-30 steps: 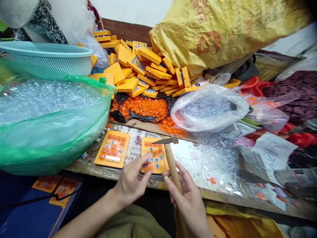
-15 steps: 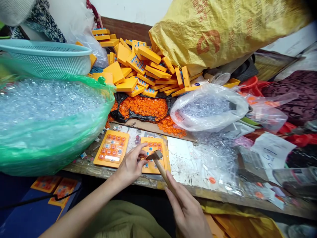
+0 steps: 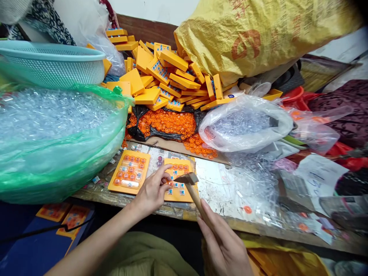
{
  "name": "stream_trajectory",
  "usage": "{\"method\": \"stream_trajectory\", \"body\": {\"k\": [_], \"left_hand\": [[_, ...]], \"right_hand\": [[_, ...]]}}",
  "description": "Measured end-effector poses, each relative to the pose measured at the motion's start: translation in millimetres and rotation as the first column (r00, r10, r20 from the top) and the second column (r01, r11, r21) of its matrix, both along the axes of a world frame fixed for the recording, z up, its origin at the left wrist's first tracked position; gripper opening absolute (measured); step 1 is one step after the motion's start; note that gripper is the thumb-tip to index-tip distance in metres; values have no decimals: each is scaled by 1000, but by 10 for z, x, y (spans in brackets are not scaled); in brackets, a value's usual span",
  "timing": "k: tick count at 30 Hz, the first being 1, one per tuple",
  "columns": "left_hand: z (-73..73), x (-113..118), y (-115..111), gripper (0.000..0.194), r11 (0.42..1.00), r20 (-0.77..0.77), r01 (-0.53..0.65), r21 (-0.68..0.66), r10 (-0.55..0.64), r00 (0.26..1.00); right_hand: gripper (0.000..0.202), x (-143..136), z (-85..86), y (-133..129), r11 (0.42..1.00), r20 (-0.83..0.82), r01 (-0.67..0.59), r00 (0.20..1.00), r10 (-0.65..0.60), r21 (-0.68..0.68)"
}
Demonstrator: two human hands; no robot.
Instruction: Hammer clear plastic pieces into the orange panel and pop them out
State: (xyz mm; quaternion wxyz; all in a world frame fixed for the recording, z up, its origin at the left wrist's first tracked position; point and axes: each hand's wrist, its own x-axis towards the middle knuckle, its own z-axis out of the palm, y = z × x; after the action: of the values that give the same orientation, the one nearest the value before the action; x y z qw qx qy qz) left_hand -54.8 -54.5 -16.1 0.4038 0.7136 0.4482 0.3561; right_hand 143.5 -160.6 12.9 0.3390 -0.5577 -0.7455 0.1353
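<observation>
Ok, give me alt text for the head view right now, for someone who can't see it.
The right hand holds a small hammer over an orange keypad panel that the left hand steadies on the worktable. A second orange panel lies just left; behind are piled orange panels, loose orange buttons and bags of clear pieces.

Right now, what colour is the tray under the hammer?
Orange tray, with orange and blue keys; head view shows it, hammer above.

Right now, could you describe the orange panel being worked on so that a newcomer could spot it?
Start at the big green bag, then follow the bench edge rightwards. Two orange panels lie flat; it is the right one, under the left hand and the hammer.
</observation>
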Motion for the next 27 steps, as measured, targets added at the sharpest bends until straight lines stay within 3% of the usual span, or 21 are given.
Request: {"method": "stream_trajectory", "body": {"k": [2,7,12,15,17,20,22,24,27], "left_hand": [[-9,-3,5,47,1000,13,-2,-1,2,1000],[-12,2,19,46,1000,3,-7,3,7,1000],[11,16,1,46,999,-2,-15,-46,15,1000],[63,-9,21,46,995,-18,-5,-98,3,1000],[139,-48,107,46,987,-33,25,-161,-31,999],[302,-91,408,34,986,-112,46,-160,-65,992],[403,-69,710,23,1000,-243,-15,9,17,970],[458,4,1045,22,974,-369,-87,207,161,915],[445,155,1481,25,956,-434,-118,269,230,871]], "right_hand": [[61,-10,12,1,1000,-7,9,1000,-8,14],[55,-22,7,14,993,53,-35,998,41,-113],[53,-24,-17,15,997,-54,7,998,-12,-77],[45,-28,-57,23,982,-225,157,958,-177,-105],[43,-23,-90,71,917,-364,316,846,-389,-244],[66,1,-130,213,777,-515,365,593,-619,-513],[84,16,-146,318,748,-582,315,479,-657,-584],[91,21,-157,393,749,-623,301,421,-660,-591],[95,20,-167,430,750,-635,293,402,-660,-593]]}}
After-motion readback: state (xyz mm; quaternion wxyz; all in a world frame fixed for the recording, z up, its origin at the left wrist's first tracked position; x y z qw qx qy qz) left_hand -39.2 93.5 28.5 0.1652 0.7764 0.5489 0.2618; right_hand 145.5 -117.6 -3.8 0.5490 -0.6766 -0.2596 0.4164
